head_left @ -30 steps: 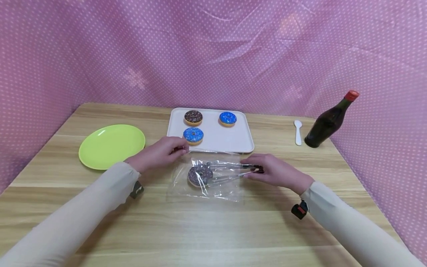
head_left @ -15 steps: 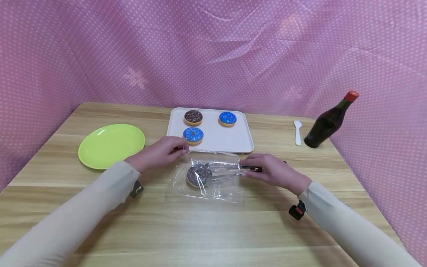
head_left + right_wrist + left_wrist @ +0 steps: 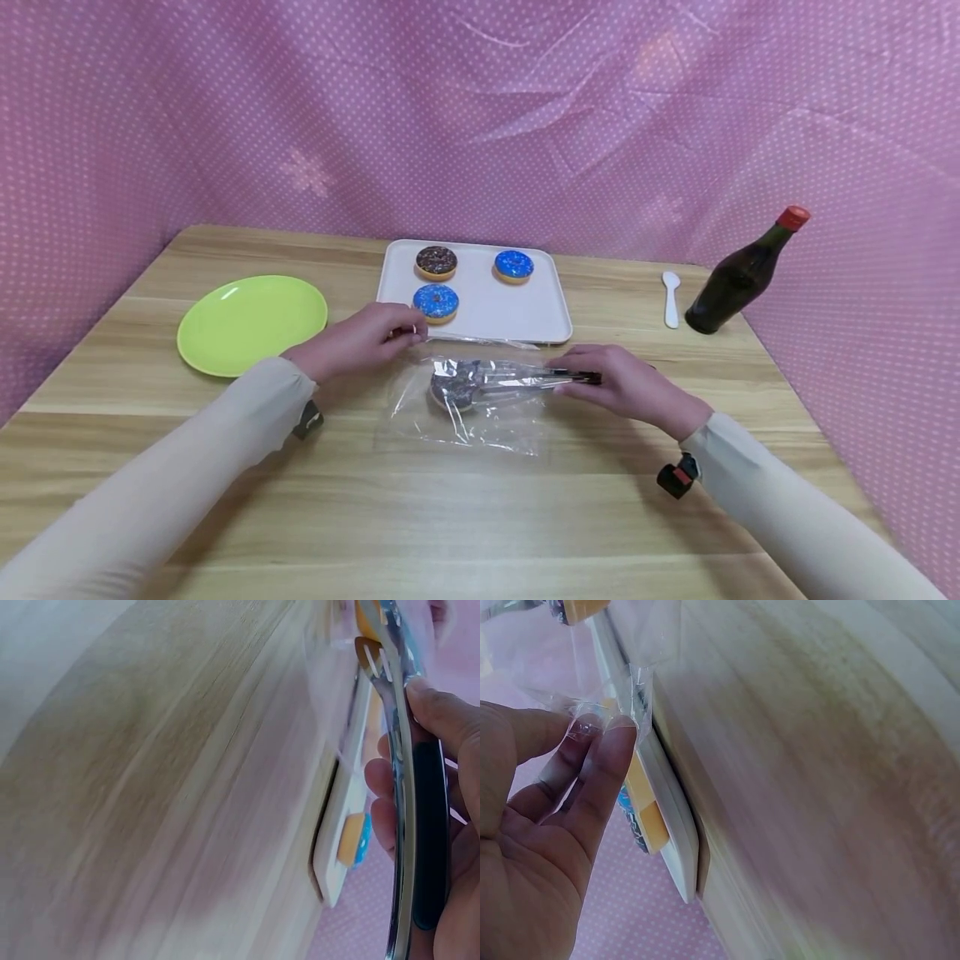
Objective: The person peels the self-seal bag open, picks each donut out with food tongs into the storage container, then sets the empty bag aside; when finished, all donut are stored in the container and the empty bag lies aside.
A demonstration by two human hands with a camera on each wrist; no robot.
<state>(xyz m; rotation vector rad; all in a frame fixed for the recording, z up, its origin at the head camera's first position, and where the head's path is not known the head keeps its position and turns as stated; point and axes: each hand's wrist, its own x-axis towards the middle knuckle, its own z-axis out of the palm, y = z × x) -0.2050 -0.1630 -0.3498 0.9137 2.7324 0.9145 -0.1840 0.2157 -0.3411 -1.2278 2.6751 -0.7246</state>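
Observation:
My left hand pinches a corner of a clear plastic bag; the left wrist view shows thumb and fingertips meeting on the film. Inside the bag is a chocolate doughnut with sprinkles. Metal tongs with dark grips are held in my right hand, thumb on one side and fingers on the other. Their arms stand close together and reach into the bag's right side, tips at the doughnut. Glare on the film hides whether the tips grip it.
Behind the bag lies a white tray with another chocolate doughnut and two blue doughnuts. A green plate is at left. To the right are a white spoon and a dark bottle with a red cap.
The tongs' arms have come closer together. The doughnut in the bag shifted slightly left, then back to the right. My left hand has kept its pinch on the bag.

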